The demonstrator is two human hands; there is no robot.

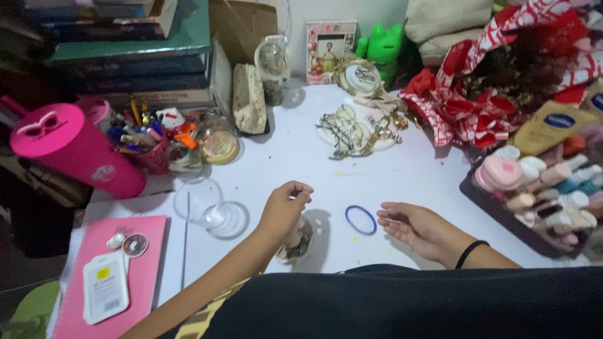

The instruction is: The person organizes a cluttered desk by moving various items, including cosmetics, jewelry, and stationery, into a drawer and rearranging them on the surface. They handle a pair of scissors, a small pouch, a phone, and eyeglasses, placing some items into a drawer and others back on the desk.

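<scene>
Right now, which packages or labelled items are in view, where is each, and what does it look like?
White flat packet: on the pink notebook, lower left; rounded rectangle with a yellow mark.
Tan tube: right edge, lying tilted; blue oval label.
Framed picture card: standing at the back by the wall; red-and-white border.
No screens visible.

White table top (pixel 301 160) across the middle of the frame, lit evenly from above, with soft shadows beneath the clutter. Stacked books (pixel 132 56) at upper left, brown cardboard (pixel 242 25) leaning just beside them. Pale wall (pixel 342 9) along the top centre, a framed picture (pixel 330 50) propped against it. Cream cushions (pixel 446 25) and red patterned cloth (pixel 502 81) heaped at upper right. Dark tray of small bottles (pixel 540 188) at the right edge. Dim floor (pixel 19 270) showing at lower left.
</scene>
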